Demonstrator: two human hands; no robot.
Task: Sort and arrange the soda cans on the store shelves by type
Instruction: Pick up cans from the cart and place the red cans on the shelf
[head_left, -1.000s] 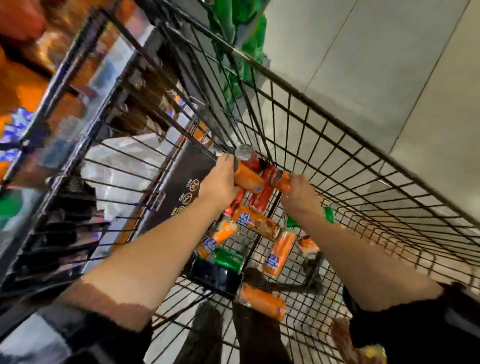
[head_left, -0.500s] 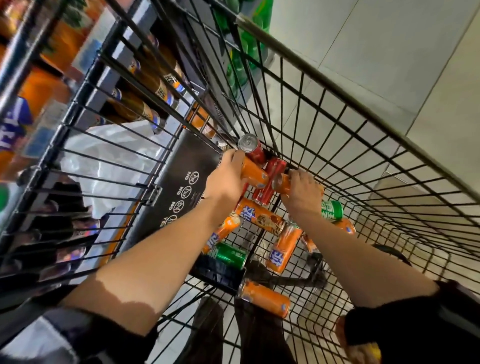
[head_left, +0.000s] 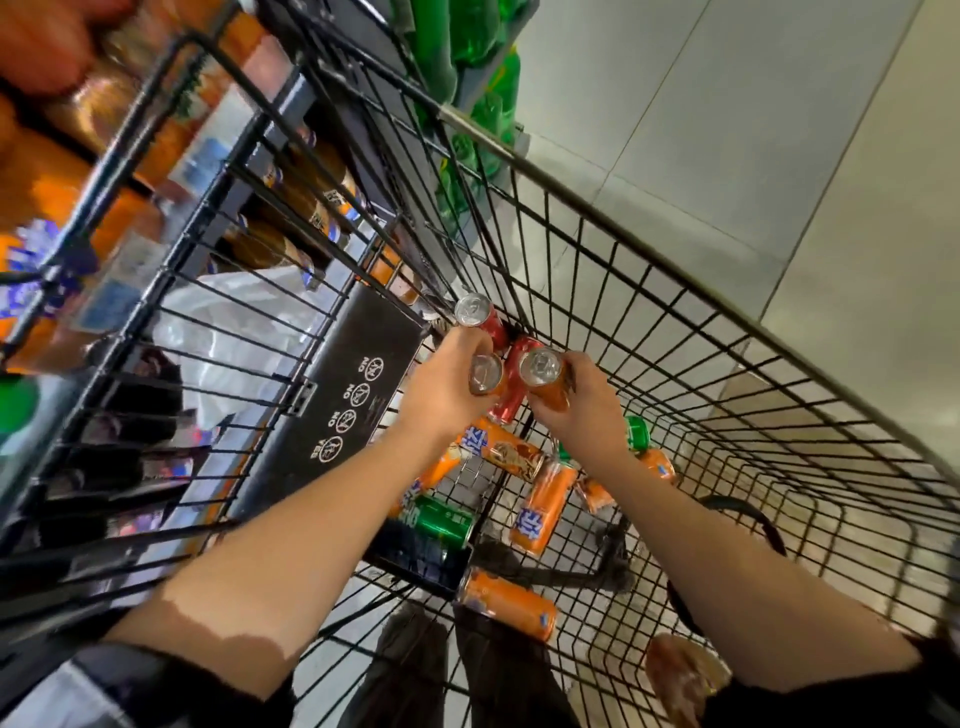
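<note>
black cart flap (head_left: 332, 415): "NO", "NO", "NO", "YES" beside round icons | can labels: unreadable

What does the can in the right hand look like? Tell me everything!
The can in the right hand is a slim orange soda can that looks like metal, with a shiny silver top facing the camera. The right hand grips it with fingers curled round its body, holding it upright above the wire cart. It sits close beside a red can and near the orange can held by the left hand. Its label is hidden.
</note>
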